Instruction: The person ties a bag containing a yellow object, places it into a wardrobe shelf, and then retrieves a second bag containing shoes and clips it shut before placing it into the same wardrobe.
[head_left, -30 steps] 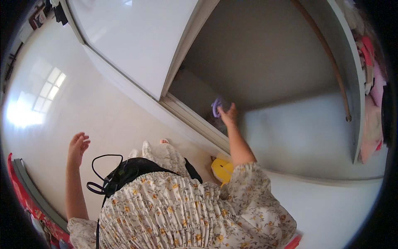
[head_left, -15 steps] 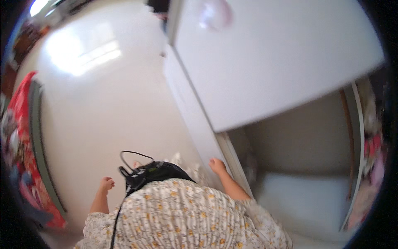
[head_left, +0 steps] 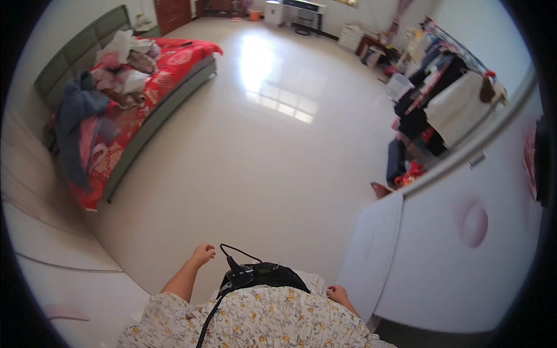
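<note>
Left hand (head_left: 203, 254) loosely curled, empty, over glossy cream floor (head_left: 261, 151). Right hand (head_left: 338, 294) at five o'clock, by edge of tall white wardrobe door (head_left: 371, 255); grip cannot be told. Clothes-heaped red bed (head_left: 125, 98) at ten o'clock.

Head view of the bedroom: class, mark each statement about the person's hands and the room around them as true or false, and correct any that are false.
1. The left hand is empty, loosely curled in the air above the floor. True.
2. The right hand holds a purple cloth. False: nothing shows in it; it hangs low beside the white wardrobe door.
3. Clothes are piled on the bed, which has a red cover. True.
4. The bed lies on the person's right. False: it is on the left; the wardrobe is on the right.
5. A rack of hanging clothes stands far right. True.
</note>
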### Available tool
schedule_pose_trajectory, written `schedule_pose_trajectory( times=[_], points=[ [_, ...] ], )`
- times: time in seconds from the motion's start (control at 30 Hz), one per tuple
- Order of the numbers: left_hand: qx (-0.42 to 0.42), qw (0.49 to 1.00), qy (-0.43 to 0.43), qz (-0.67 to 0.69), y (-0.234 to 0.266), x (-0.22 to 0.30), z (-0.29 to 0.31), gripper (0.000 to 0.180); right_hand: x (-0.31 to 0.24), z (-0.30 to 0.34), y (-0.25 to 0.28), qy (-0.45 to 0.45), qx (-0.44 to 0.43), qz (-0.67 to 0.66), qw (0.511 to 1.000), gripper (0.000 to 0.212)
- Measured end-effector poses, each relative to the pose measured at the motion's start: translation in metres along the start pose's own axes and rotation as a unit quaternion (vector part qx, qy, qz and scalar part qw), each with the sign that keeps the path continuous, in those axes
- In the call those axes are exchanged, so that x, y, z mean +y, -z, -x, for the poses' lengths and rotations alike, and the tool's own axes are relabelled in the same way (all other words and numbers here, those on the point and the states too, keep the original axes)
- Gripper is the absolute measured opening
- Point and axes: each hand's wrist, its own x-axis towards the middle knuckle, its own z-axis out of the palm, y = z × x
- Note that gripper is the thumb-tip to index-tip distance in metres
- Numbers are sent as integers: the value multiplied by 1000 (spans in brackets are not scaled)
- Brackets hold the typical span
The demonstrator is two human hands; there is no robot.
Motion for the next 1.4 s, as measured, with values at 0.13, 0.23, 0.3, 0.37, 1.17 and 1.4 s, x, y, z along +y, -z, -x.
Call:
schedule_pose_trajectory(
  times=[0.13,0.23,0.3,0.37,1.17,1.4],
  points=[
    [86,992,84,50,34,13,13,23,-70,-68,12,79,-3,13,997,29],
    [139,980,113,83,53,3,10,23,-129,-123,24,130,-32,55,989,29],
    [168,971,148,76,57,-1,7,21,-148,-165,27,123,-72,47,989,30],
    [201,956,180,113,59,-5,2,19,-185,-204,45,133,-102,92,982,30],
    [276,919,184,212,168,129,-266,16,-700,-456,84,351,-190,12,917,24],
    [223,952,157,137,265,200,-393,17,-664,-524,147,186,-59,45,980,25]
  ],
)
